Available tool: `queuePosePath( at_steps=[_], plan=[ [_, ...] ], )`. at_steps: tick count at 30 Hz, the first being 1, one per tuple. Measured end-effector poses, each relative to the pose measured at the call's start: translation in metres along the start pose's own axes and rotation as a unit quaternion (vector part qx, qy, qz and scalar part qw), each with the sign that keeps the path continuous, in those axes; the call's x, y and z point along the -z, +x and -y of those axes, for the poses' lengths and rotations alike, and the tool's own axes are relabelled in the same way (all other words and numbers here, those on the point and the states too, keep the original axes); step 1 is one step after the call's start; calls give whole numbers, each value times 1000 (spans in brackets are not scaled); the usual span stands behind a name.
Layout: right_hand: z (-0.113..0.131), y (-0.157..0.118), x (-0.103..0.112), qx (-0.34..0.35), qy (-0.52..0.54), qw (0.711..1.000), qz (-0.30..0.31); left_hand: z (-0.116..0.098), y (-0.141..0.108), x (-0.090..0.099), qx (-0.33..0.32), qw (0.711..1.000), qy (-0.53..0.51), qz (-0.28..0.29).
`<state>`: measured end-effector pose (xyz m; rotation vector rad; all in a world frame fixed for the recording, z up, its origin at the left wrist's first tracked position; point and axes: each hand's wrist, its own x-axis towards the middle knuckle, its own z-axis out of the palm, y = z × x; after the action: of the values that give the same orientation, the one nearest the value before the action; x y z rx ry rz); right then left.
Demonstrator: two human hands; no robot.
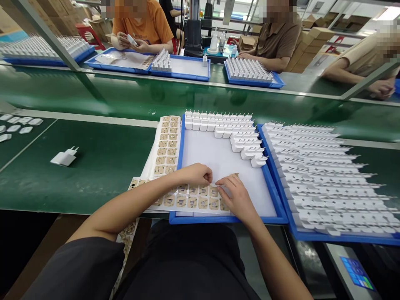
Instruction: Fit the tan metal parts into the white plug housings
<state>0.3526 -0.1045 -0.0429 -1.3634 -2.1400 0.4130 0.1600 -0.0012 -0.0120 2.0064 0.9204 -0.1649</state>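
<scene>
**Tan sticker sheet may crease**

Our left hand curls its fingers, our right hand half-unfurls, at its far edge overlapping the blue tray; we cannot tell what either grips. Uneven tugging could bend it.

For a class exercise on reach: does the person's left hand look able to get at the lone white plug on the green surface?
Probably yes. The white plug lies apart on the green surface, and only flat sticker sheets seem to lie between it and the left hand.
</scene>
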Motion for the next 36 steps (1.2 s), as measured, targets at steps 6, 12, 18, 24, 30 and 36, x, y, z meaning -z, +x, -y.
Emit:
queuePosePath(
  at_steps=[6, 12, 18, 24, 30, 36],
  plan=[
    [2, -1, -2, 34, -42, 998, -17, 1, -2, -2, -12, 994, -107, 19],
    [3, 0, 1, 86, -35, 995, -41, 6, -3, 1, -15, 974, -213, 71],
    [5, 1, 4, 100, -9, 995, -25, 8, -2, 1, -15, 958, -273, 86],
    [5, -4, 11, 98, 20, 994, -33, 12, -2, 4, -8, 970, -234, 69],
    [-9, -28, 25, -23, 156, 980, -121, 15, -3, 10, 8, 997, -80, -12],
    [-17, -40, 20, -106, 183, 967, -142, -26, 32, 20, -34, 972, 122, -195]
  ],
)
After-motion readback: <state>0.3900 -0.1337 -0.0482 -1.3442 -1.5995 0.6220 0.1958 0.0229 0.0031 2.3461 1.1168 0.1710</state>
